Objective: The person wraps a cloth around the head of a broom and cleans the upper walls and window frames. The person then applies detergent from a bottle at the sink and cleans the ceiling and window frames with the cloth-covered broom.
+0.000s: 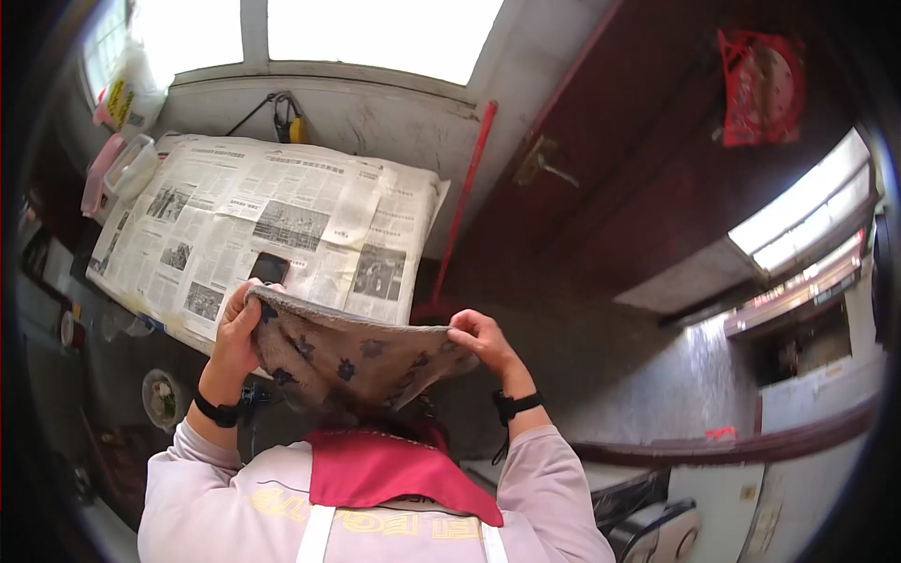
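A grey-brown cloth (pixel 347 352) with dark blue flower shapes hangs stretched between my two hands, in front of my chest. My left hand (pixel 239 328) is closed on its upper left corner. At the opposite upper corner, my right hand (pixel 481 338) pinches the edge between thumb and fingers. The cloth's lower part sags in folds near my red collar or scarf (pixel 394 477). Just beyond the cloth, a dark phone (pixel 270 268) lies on newspaper (pixel 310 178), close to my left hand.
The newspaper covers a table below the window (pixel 375 33). Plastic containers (pixel 129 167) stand at its left end. A red pole (pixel 467 192) leans beside a dark red door (pixel 619 150) on the right. A bowl (pixel 165 399) sits low on the left.
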Motion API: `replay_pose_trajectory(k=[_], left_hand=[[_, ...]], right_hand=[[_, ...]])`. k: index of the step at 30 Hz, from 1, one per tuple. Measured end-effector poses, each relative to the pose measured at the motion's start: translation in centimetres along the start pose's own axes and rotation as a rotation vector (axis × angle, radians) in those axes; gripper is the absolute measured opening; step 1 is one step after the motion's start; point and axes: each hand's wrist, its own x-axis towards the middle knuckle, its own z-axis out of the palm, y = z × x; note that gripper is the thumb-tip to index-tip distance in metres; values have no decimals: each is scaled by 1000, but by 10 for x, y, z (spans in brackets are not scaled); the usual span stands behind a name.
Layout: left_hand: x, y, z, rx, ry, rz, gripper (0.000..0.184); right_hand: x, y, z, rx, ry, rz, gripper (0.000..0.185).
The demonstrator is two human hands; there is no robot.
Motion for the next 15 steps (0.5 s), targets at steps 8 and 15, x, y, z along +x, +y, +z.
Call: replay_pose_trajectory(k=[8, 15], left_hand=[[-1, -23, 79, 159, 453, 174, 24], [-12, -39, 110, 277, 615, 320, 24]], right_hand=[[208, 19, -119, 578, 123, 215, 23], [406, 41, -218, 1238, 373, 293, 66]])
